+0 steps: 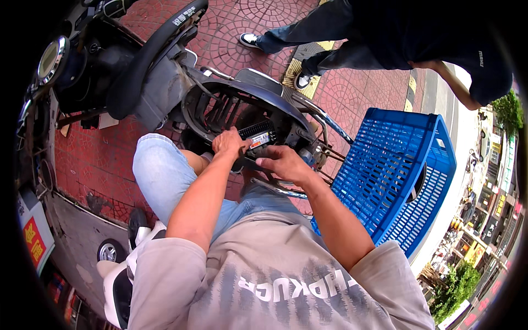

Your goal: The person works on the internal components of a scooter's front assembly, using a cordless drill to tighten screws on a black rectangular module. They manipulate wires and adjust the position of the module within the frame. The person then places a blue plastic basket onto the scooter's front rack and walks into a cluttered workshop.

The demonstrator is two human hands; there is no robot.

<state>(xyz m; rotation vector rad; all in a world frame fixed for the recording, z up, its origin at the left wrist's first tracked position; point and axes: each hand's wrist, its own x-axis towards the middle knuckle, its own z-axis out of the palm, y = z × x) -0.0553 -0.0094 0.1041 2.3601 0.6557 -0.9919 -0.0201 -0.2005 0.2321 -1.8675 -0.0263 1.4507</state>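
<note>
Scooter [165, 71] on its side on red brick paving [93, 159], underside and rear frame open toward the camera.

Left hand [230, 143]: fingers curled, gripping the left edge of a black finned box with an orange-and-white label [257, 135], probably a battery or controller module. The box sits in the open bay under the curved rear fender [258, 93], roughly mid-frame of the scooter.

Right hand [283, 163]: just right of and below the box, fingers bent and pressing at its lower right corner. Can't tell whether they close on a part or only rest there; fingertips are hidden behind the knuckles.

Both forearms come in from the lower edge; the person's left knee in light jeans [165, 176] is up beside the frame.

Around it:
- Chrome tube rack [324, 124] runs past the right hand.
- Blue slatted plastic crate [393, 176] tipped on its side, just right of the right forearm.
- Black seat edge [148, 55] arcs across upper left; round gauge [50, 58] at far left.
- 1 other person [385, 33] in dark clothes and black-and-white sneakers stands beyond the scooter, bending over.
</note>
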